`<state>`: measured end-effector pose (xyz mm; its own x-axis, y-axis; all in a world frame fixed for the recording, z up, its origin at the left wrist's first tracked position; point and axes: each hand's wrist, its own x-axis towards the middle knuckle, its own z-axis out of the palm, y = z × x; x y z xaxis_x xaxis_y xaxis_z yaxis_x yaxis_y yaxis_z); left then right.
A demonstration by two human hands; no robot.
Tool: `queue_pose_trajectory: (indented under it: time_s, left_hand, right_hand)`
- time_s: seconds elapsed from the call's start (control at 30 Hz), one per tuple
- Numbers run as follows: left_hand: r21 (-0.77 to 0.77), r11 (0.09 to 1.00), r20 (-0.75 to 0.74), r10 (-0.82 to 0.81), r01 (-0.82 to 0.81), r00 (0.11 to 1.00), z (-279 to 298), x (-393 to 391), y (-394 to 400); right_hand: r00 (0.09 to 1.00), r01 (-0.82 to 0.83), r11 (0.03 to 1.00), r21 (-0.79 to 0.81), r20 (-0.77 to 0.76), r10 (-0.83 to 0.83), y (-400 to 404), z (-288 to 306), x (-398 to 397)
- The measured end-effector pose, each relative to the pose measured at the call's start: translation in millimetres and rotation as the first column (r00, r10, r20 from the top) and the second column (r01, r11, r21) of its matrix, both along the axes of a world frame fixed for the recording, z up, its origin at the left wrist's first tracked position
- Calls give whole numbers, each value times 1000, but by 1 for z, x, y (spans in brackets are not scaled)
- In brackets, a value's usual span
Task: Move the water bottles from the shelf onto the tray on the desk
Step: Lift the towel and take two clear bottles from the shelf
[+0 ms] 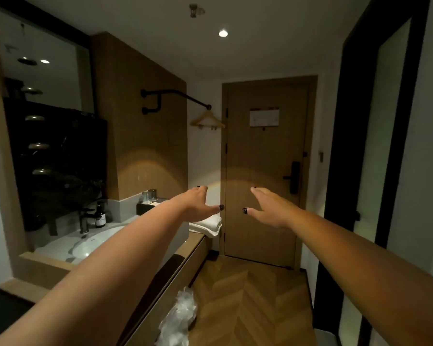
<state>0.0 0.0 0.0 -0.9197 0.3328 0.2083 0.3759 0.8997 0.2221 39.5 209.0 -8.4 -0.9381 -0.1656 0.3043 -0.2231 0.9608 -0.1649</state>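
Both arms are being held out toward the door (265, 171), the left hand (198, 202) and right hand (268, 208) spread open, nothing being gripped. No bottles, shelf or tray are being shown; by the look of it the search step is only being started, and the bottles are needing to be located first.

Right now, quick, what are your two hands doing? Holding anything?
Left hand: open, holding nothing, stretched out in the air.
Right hand: open, holding nothing, stretched out too.
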Motion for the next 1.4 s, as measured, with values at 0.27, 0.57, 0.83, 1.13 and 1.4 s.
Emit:
queue_pose_trajectory:
  time_s: [0.27,0.57,0.83,1.13,1.4]
  left_hand:
    - [14,1000,7,24,-24,1000,-17,-24,22]
    - [35,999,15,-18,18,1000,-38,-98,31]
    - [66,997,32,-35,33,999,-59,-207,27]
    - [103,994,68,-50,43,996,-71,-362,13]
    - [85,995,88,-55,47,995,-82,-456,19]
  right_hand:
    - [1000,5,1000,-27,3,-5,20,-12,-27]
    - [998,27,996,-82,66,-22,31,-30,-100]
    - [995,51,994,-94,85,-43,24,-47,-208]
    - [994,107,987,-119,51,-101,7,-60,-352]
    - [995,93,981,-171,59,-84,6,-70,-444]
